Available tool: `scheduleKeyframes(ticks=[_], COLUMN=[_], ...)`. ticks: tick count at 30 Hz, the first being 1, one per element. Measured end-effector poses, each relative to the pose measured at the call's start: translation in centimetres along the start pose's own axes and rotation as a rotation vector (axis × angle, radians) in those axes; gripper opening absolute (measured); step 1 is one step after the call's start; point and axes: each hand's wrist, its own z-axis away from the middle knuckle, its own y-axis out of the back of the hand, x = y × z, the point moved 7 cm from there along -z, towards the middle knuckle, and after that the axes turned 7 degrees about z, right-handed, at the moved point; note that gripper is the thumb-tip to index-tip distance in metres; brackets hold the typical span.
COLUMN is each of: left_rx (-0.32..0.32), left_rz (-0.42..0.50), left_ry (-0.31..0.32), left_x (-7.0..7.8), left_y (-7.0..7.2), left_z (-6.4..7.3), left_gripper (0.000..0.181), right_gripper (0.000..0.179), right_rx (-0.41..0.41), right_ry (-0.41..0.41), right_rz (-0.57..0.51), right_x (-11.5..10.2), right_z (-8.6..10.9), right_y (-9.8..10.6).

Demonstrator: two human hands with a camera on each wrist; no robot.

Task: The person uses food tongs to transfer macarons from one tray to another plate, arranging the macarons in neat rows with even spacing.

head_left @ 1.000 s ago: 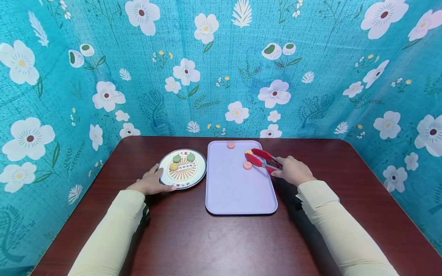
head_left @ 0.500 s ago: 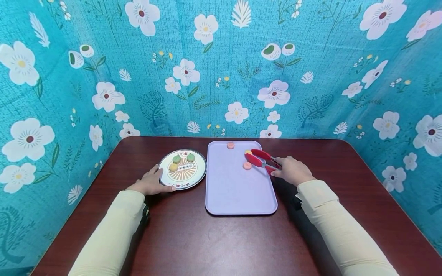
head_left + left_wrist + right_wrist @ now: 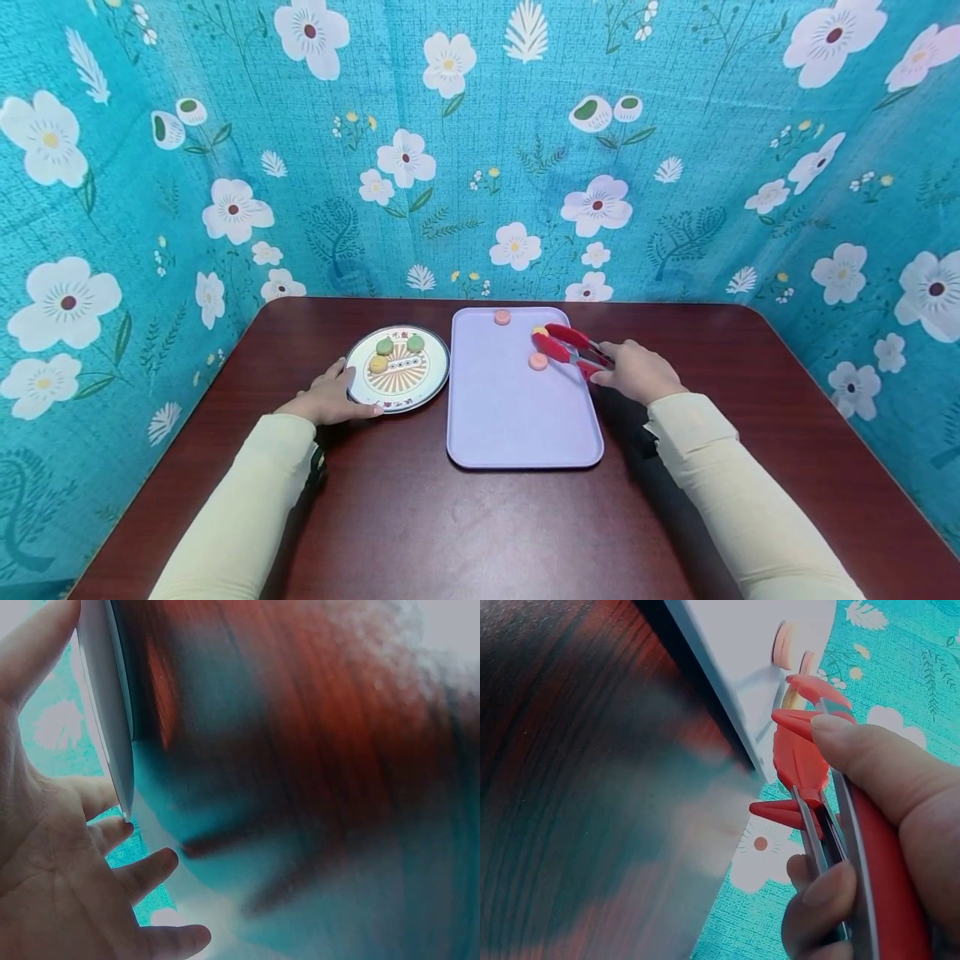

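My left hand [image 3: 327,397] rests at the left rim of a round white plate [image 3: 431,379], fingers spread and thumb along its near edge. In the left wrist view, the thumb and some fingertips touch the plate's rim [image 3: 106,712]. Two green macarons [image 3: 415,342] and a yellow macaron [image 3: 378,364] lie on the plate. My right hand [image 3: 643,372] grips red tongs [image 3: 558,348] by their handles over a lilac tray [image 3: 517,425]. The tongs' tips straddle another yellow macaron [image 3: 539,331], partly hidden; whether they squeeze it I cannot tell. Beside it lies a pink macaron [image 3: 537,361].
Another pink macaron [image 3: 502,317] sits by the tray's far edge. The tray stands to the right of the plate on a dark reddish-brown table [image 3: 480,533]. A turquoise flowered cloth [image 3: 465,208] hangs behind the table and along both sides.
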Motion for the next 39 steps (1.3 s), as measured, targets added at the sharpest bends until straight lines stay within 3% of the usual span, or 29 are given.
scheduleKeyframes(ticks=[23,39], left_rx=[-0.002,-0.001], left_rz=[-0.002,-0.016], left_ry=[0.001,-0.008], left_x=[-0.2,-0.1], left_y=[-0.1,-0.1], left_z=[-0.4,-0.2], left_gripper=[0.111,0.113], right_gripper=[0.081,0.082], right_rx=[0.04,0.068], right_ry=[0.004,0.066], right_rz=[0.004,0.015], right_x=[-0.8,-2.7], right_z=[1.4,2.4], right_y=[1.3,1.8])
